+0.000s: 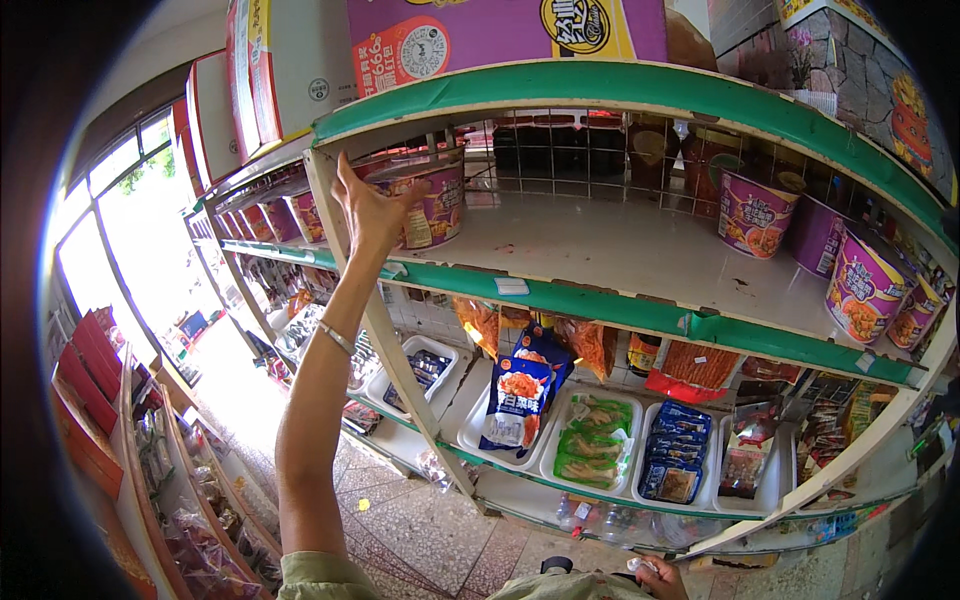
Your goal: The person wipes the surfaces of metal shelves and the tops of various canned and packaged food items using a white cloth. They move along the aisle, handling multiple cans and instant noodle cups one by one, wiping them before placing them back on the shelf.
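Note:
My left hand (379,210) reaches up to the left end of the upper shelf, its fingers spread in front of a purple instant noodle cup (439,199) beside the shelf's upright. Whether the fingertips touch the cup cannot be told. Low in the view, near my body, my right hand (660,577) is closed around a crumpled white cloth or tissue (637,564). More purple noodle cups (757,214) stand at the right end of the same shelf.
White trays (592,487) of packaged snacks line the lower shelf. Large cartons (510,37) rest on top. A metal upright (390,352) stands close to my left forearm. Another rack (142,450) of packets is at the left, across a tiled floor (427,525).

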The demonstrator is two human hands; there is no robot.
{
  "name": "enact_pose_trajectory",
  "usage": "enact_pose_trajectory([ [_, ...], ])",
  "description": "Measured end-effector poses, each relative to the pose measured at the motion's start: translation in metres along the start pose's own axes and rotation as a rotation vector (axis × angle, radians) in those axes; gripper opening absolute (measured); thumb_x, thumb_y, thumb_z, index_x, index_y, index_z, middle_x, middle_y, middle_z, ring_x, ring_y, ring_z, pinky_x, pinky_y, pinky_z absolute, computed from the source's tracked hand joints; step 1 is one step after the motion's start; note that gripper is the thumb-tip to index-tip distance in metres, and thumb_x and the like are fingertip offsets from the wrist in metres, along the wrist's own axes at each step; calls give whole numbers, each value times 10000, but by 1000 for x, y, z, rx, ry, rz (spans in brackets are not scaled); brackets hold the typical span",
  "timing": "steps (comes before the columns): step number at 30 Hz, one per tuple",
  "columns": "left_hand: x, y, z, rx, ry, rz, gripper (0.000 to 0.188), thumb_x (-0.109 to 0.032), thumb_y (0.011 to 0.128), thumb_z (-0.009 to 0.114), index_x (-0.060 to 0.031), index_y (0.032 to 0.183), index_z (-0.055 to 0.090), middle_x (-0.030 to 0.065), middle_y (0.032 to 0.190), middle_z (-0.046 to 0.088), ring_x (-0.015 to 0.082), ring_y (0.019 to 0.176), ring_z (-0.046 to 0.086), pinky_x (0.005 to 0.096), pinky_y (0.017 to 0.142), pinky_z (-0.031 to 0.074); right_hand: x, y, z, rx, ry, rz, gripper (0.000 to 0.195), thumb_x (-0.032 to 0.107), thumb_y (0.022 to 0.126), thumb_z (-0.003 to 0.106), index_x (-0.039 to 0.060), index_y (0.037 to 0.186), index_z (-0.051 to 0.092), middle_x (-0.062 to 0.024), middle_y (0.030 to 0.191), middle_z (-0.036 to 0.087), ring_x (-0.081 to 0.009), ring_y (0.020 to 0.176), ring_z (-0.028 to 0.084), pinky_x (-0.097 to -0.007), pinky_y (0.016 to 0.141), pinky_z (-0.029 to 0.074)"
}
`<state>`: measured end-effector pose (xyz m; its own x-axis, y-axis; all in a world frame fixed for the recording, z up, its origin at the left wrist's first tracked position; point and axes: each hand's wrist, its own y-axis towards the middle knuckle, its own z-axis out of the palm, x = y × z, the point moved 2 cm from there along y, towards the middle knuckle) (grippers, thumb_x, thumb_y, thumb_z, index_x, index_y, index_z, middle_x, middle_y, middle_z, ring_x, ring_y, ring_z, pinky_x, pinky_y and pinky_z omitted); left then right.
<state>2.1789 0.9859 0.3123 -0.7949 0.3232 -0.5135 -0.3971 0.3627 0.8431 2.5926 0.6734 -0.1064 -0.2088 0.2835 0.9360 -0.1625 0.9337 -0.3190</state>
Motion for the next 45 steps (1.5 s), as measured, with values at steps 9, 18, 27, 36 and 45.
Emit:
enact_pose_trajectory([
  [9, 29, -2, 43, 389, -519, -215, 1092, -236, 577, 851, 17, 1321, 93, 158, 1185, 499, 221, 971, 571, 328, 866, 474, -5, -10, 6, -53, -42, -120, 396, 128, 803, 609, 47, 1182, 528, -200, 1201, 494, -309, 1060, 503, -360, 852, 428],
  [18, 18, 21, 8, 624, -940, -364, 815, -269, 706, 750, -25, 1290, 237, 82, 1052, 556, 153, 902, 581, 286, 804, 484, -6, -2, -3, -123, 233, -5, 280, 189, 871, 554, -1, 1077, 563, -33, 863, 592, -127, 744, 534, -279, 687, 441],
  [27, 62, -63, -108, 761, -1058, -284, 636, -149, 687, 690, -34, 1219, 360, 56, 993, 545, 105, 818, 539, 293, 717, 477, 41, 9, -14, -12, 598, 17, 250, 0, 878, 473, 38, 1123, 500, -143, 1028, 593, -219, 983, 562, -318, 868, 437],
  [36, 21, -278, -137, 1136, -1064, -520, 907, -221, 500, 844, -8, 1247, 376, 90, 1112, 538, 129, 977, 520, 314, 851, 454, 200, 29, -4, 66, 309, -653, 184, -75, 766, 584, 33, 912, 561, -86, 975, 553, -182, 915, 559, -298, 822, 454],
  [45, 47, -378, -114, 1583, -965, -303, 1159, -193, 445, 902, -22, 1370, 225, 94, 1285, 433, 180, 1172, 421, 328, 999, 351, 223, 41, 115, 503, -368, -1050, 147, 21, 749, 571, 94, 874, 594, -69, 879, 482, -235, 878, 512, -335, 778, 416],
])
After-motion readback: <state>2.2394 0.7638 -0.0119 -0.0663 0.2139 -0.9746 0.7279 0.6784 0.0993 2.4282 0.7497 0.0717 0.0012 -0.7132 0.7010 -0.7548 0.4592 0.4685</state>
